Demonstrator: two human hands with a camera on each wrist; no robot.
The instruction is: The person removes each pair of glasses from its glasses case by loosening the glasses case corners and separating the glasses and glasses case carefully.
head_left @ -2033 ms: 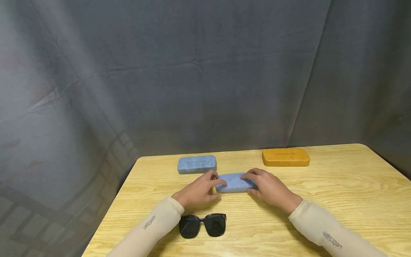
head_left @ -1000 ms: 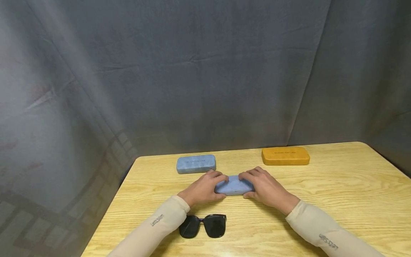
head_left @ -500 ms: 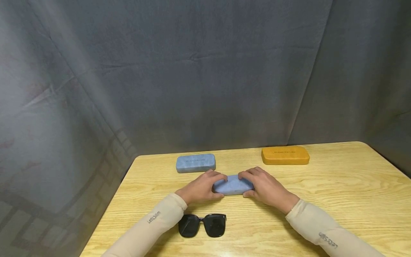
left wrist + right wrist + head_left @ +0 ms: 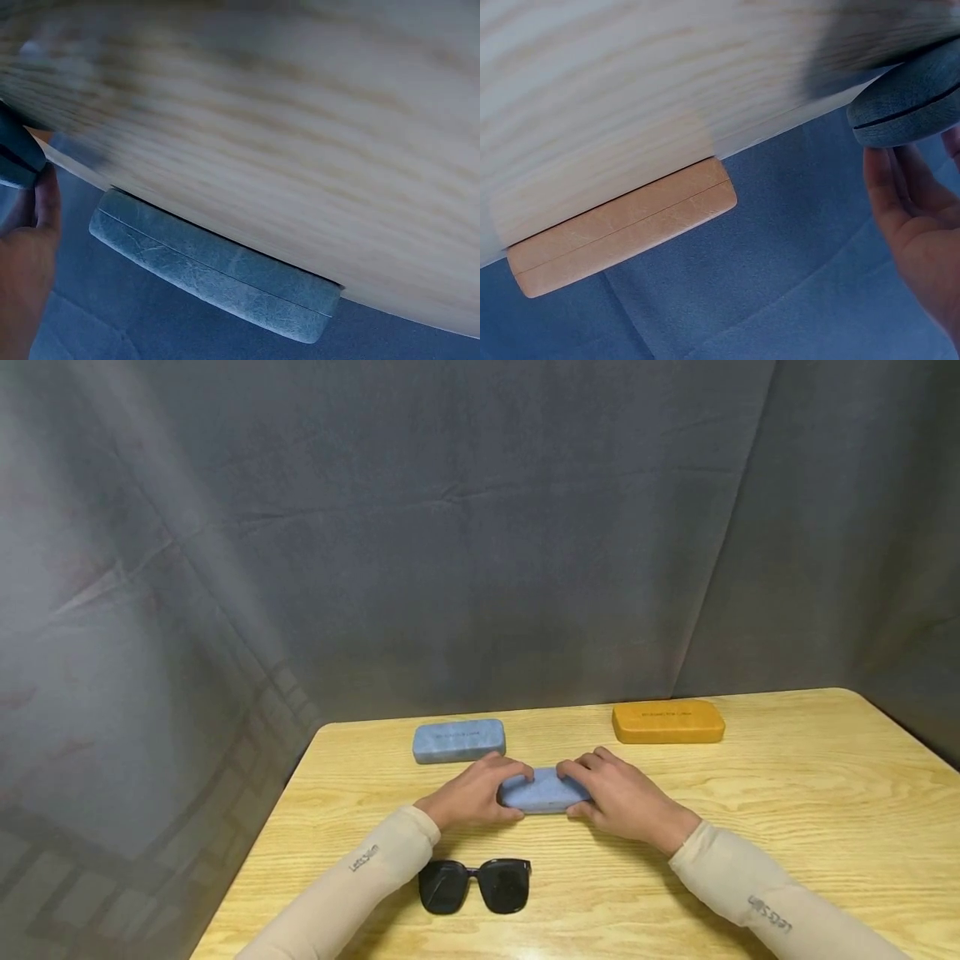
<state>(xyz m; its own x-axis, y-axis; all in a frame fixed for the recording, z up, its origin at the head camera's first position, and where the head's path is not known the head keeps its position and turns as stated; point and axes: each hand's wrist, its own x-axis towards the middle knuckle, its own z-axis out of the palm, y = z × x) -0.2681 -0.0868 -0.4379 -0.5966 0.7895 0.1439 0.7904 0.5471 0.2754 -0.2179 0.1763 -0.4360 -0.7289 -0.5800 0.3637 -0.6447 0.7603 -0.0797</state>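
A periwinkle-blue glasses case (image 4: pixel 546 792) lies on the table between my hands. My left hand (image 4: pixel 474 792) grips its left end, thumb along the near side and fingers over the top. The right end is held the same way by my right hand (image 4: pixel 628 795). Both wrist views show a dark seam along the case (image 4: pixel 16 155) (image 4: pixel 907 105), whose lid looks shut. Black sunglasses (image 4: pixel 474 887) lie nearer to me, beside my left sleeve, lenses towards me.
Behind my left hand sits a lighter blue glasses case (image 4: pixel 459 741) (image 4: pixel 217 262). At the back right is a mustard-yellow one (image 4: pixel 667 722) (image 4: pixel 622 225). A dark grey curtain (image 4: pixel 480 543) hangs behind the wooden table (image 4: pixel 810 793).
My left hand has moved right and taken hold of the case's left end. The case has shifted slightly towards me. Over the last half second hardly anything differs.
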